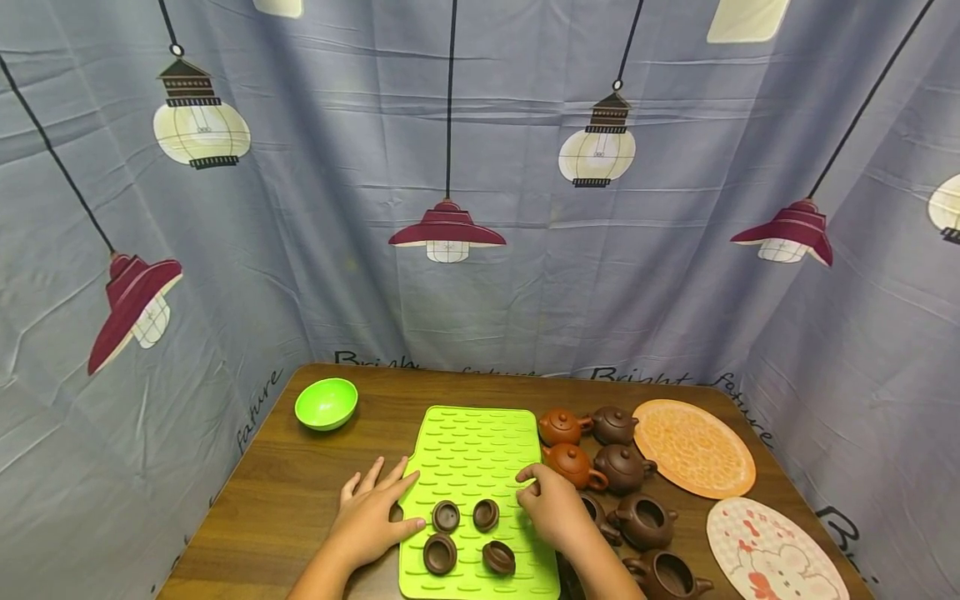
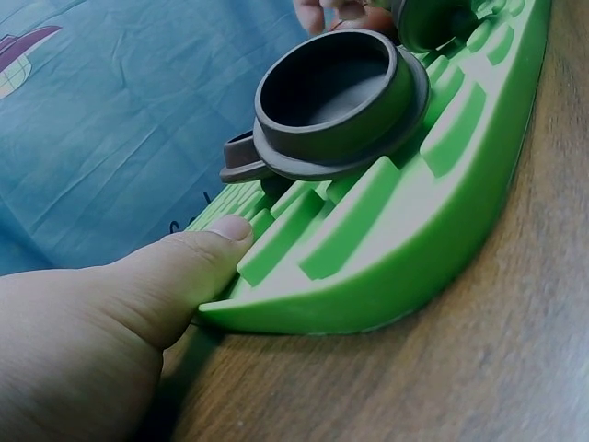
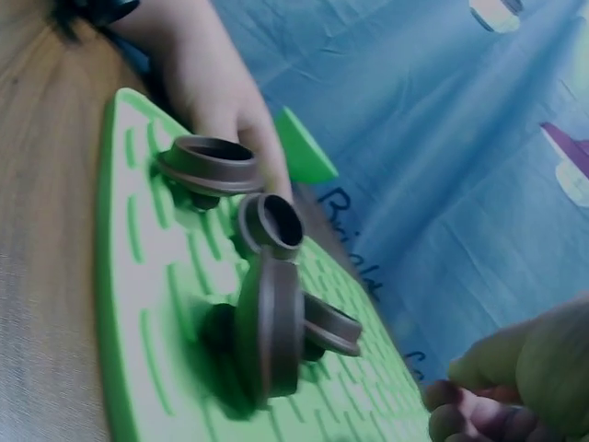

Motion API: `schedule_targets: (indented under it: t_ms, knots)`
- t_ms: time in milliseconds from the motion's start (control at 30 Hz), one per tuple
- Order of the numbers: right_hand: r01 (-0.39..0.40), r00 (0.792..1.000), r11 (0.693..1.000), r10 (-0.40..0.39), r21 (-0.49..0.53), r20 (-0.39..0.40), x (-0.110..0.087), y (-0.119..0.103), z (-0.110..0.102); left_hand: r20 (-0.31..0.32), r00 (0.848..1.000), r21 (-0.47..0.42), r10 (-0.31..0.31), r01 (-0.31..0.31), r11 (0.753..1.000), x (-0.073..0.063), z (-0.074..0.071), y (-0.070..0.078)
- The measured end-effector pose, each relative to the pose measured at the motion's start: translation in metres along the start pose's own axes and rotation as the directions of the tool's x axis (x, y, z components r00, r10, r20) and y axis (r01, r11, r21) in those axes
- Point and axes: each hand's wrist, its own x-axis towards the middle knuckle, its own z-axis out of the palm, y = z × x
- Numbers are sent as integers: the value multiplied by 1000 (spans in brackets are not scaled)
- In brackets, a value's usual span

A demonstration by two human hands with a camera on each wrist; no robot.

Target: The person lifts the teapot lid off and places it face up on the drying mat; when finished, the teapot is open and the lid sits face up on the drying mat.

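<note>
Several dark brown teapot lids [image 1: 440, 554] lie hollow side up on the front half of a green ridged mat [image 1: 480, 450]. The front right lid [image 1: 498, 558] leans tilted in the head view. My left hand [image 1: 369, 518] spreads its fingers along the mat's left edge, and its thumb [image 2: 225, 235] rests on the rim beside the lids. Over the mat's right edge is my right hand [image 1: 553, 504], fingers loosely bent with nothing seen between them. In the right wrist view its fingertips [image 3: 446, 419] show at the lower right, apart from the lids.
Right of the mat stand lidded reddish-brown teapots [image 1: 572, 463] and dark brown teapots [image 1: 621, 468], with lidless dark teapots [image 1: 647, 521] nearer. An orange round placemat [image 1: 693, 446] and a bunny-print placemat [image 1: 776, 550] lie further right. A green bowl [image 1: 326, 404] sits back left.
</note>
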Motion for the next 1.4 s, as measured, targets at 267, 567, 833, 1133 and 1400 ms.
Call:
schedule_targets:
  t_ms: [267, 567, 833, 1133, 1400]
  knots:
    - [-59, 984, 998, 62, 23, -164, 4, 0, -16, -5, 1000, -9, 7, -7, 1000, 0, 1, -1]
    - [-94, 950, 995, 101, 38, -297, 9, 11, -31, -13, 1000, -7, 9, -9, 1000, -1, 1, -1]
    - [-137, 932, 989, 145, 48, -332, 18, 24, -42, -12, 1000, -4, 8, -8, 1000, -1, 1, -1]
    - [-172, 921, 985, 165, 12, -354, 25, 33, -44, -11, 1000, -15, 5, -5, 1000, -1, 1, -1]
    - [-185, 918, 983, 170, -7, -358, 26, 34, -45, -15, 1000, -19, 4, -5, 1000, -1, 0, 0]
